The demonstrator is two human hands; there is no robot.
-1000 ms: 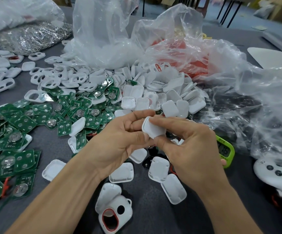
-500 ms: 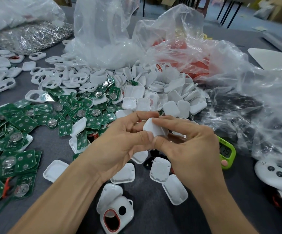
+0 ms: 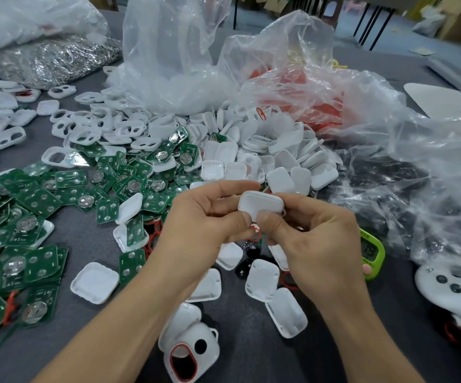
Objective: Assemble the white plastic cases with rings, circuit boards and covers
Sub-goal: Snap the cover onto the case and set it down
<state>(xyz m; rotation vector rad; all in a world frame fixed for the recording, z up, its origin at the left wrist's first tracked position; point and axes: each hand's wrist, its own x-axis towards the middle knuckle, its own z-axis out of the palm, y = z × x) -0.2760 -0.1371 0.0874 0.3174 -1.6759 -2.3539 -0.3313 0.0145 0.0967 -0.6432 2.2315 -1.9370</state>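
Both hands, left [image 3: 204, 219] and right [image 3: 315, 236], pinched on 1 white case [image 3: 261, 205] above the tabletop [image 3: 91, 244]. Likely light, stiff, slick; best gripped at edges

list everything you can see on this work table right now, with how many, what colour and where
Circuit boards: many, green, left.
Case fronts with cutouts: many, white, far left.
Covers: pile, white, centre; a few near.
Finished case: one, white with red ring, near edge.
Metal rings: bagful, silver, far left.
Plastic bags: several, clear, behind and right.
Timer: one, green, right.
Held case: one, white, between both hands.
Left hand, right hand: pinching it.
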